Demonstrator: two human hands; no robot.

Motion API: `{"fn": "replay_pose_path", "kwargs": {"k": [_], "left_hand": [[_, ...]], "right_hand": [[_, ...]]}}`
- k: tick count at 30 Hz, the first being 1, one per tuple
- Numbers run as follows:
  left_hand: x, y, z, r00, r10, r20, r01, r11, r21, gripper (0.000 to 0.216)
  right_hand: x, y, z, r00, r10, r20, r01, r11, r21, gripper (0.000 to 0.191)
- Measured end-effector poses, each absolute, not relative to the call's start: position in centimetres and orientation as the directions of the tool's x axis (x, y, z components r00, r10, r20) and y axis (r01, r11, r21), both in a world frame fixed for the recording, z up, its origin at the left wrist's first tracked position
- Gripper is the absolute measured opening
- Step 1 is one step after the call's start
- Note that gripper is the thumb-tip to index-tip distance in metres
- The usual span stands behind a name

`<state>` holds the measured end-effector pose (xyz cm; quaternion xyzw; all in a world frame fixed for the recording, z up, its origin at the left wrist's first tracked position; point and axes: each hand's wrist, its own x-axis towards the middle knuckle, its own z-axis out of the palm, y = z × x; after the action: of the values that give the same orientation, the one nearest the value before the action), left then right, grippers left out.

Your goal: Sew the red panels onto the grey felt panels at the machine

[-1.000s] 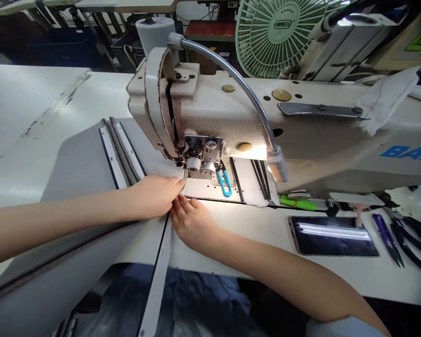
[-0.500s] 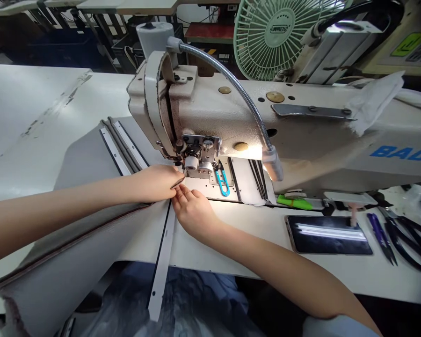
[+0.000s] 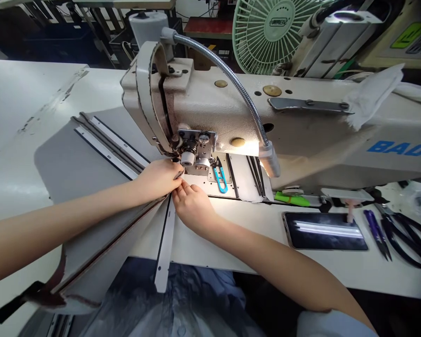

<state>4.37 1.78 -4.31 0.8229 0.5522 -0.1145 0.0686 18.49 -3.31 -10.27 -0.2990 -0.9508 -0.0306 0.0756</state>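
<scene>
The left hand (image 3: 159, 179) is resting at the needle area of a sewing machine (image 3: 203, 103), its fingers curling at a dark edge of gray fabric (image 3: 107, 271). Its fingertips are partly hidden, so how tightly that grip is closing cannot be told. The right hand (image 3: 193, 206) is sitting just beside it, its fingertips touching the left hand's; its grip is pinching closed on the upper end of a white strip (image 3: 165, 252) with a black edge.

The strip is running down from between the 2 hands and hanging past the front edge of the white worktop (image 3: 263, 217). The fabric is folding beneath the left forearm and drooping over the same edge.

On the far left side, 2 more strips (image 3: 103, 152) are lying side by side. Blue snips (image 3: 220, 178) are lying right of the needle area, near a lit lamp (image 3: 269, 159). Farther right, a phone (image 3: 325, 230), a purple tool (image 3: 376, 231) and scissors (image 3: 403, 220) are lying on the worktop.
</scene>
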Motion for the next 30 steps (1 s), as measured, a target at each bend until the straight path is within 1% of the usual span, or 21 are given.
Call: {"fn": "replay_pose_path", "kwargs": {"k": [3,5,7,9,10,13,16,18,22,26,30], "left_hand": [[4.5,1.2,-3.9,0.387,0.885,-0.258,0.911,-0.411,-0.042,0.026],[4.5,0.2,-3.1,0.439,0.871,-0.222,0.879,-0.467,-0.095,0.023],[4.3,-1.0,-2.1,0.483,0.859,-0.170,0.843,-0.508,-0.174,0.024],[4.2,-2.1,-1.4,0.483,0.856,-0.183,0.832,-0.514,-0.209,0.028],[4.1,-2.4,-1.3,0.460,0.858,-0.228,0.843,-0.502,-0.190,0.028],[4.2,-2.5,-1.5,0.388,0.848,-0.360,0.896,-0.439,-0.069,0.023],[4.5,-1.8,-2.2,0.364,0.857,-0.364,0.922,-0.388,0.009,0.020],[4.6,-1.3,-2.7,0.349,0.872,-0.343,0.930,-0.367,0.014,0.019],[4.7,-0.4,-3.3,0.345,0.890,-0.297,0.929,-0.368,-0.025,0.018],[4.7,0.8,-4.1,0.349,0.903,-0.249,0.929,-0.368,-0.033,0.024],[4.8,1.4,-4.4,0.321,0.923,-0.213,0.940,-0.339,-0.050,0.029]], "right_hand": [[18.6,-3.3,-10.4,-0.809,0.564,0.166,0.574,0.819,0.012,0.034],[18.7,-3.7,-10.5,-0.815,0.548,0.189,0.562,0.826,0.029,0.033],[18.9,-4.4,-10.6,-0.830,0.509,0.226,0.535,0.842,0.071,0.034],[18.9,-5.3,-10.7,-0.849,0.458,0.263,0.500,0.858,0.121,0.035],[18.8,-5.6,-10.7,-0.858,0.434,0.276,0.483,0.864,0.140,0.035],[18.5,-6.2,-10.6,-0.860,0.411,0.302,0.470,0.868,0.157,0.034],[18.3,-6.2,-10.4,-0.853,0.422,0.306,0.477,0.869,0.131,0.035],[18.3,-6.0,-10.3,-0.854,0.434,0.285,0.478,0.872,0.104,0.036],[18.4,-5.4,-10.1,-0.851,0.456,0.261,0.488,0.870,0.074,0.037],[18.3,-4.6,-10.0,-0.849,0.482,0.215,0.503,0.862,0.057,0.038],[18.2,-4.0,-10.0,-0.837,0.517,0.177,0.535,0.842,0.069,0.037]]}}
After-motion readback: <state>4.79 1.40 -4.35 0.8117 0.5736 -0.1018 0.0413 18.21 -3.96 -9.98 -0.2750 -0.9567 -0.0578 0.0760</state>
